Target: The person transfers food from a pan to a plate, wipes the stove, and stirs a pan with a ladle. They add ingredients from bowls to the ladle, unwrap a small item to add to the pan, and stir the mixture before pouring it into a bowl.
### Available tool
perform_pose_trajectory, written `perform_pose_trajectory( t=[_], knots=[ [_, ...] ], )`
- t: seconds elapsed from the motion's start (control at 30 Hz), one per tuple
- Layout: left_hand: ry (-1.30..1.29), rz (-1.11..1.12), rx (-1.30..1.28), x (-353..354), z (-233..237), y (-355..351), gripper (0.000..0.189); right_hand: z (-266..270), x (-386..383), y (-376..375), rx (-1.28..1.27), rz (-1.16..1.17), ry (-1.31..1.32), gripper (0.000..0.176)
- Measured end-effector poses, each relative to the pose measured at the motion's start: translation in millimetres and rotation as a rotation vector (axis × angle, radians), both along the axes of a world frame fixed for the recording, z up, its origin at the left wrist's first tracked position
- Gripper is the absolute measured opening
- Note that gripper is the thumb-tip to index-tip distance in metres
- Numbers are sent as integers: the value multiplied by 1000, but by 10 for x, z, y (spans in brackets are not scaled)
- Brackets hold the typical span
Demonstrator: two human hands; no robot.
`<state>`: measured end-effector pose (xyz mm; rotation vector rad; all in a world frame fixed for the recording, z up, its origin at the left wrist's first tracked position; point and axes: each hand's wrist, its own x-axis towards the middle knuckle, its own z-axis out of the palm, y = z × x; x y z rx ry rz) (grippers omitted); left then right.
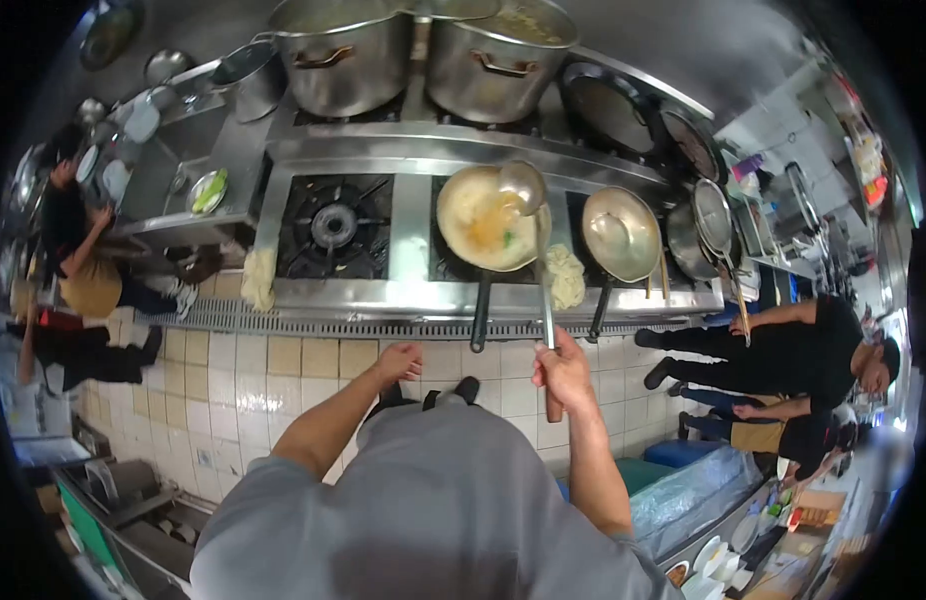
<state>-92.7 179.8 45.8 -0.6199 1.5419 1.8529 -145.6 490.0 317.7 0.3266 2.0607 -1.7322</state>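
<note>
My right hand (565,372) is wrapped round the wooden-ended handle of a long ladle (524,188). The ladle's bowl rests at the upper right of a frying pan (463,243), over its rim. Inside the pan is a pale, creamy liquid with an orange patch and a bit of green. The pan sits on a burner, its black handle pointing at me. My left hand (399,363) hangs in front of the stove, left of that handle and apart from it, with its fingers curled in. Whether it holds anything small cannot be made out.
A second pan (621,236) stands to the right, past a crumpled cloth (564,277). An unused burner (334,226) is at left, near another cloth (260,279). Large pots (343,65) line the back. One person (813,350) stands at right; others are on both sides.
</note>
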Motion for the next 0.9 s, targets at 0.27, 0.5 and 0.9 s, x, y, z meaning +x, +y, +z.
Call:
perform_pose_trajectory(
  t=[0.27, 0.5, 0.9],
  knots=[
    [-182, -681, -1193, 2206, -1324, -2168, 29, 45, -392, 478, 604, 230, 325, 38],
    [-370, 502, -635, 2830, -612, -1323, 26, -458, -1203, 1023, 238, 336, 135, 28],
    [-517, 465, -403, 2711, 184, 599, 42, -273, -1280, 1285, -409, 318, -369, 12]
  ],
)
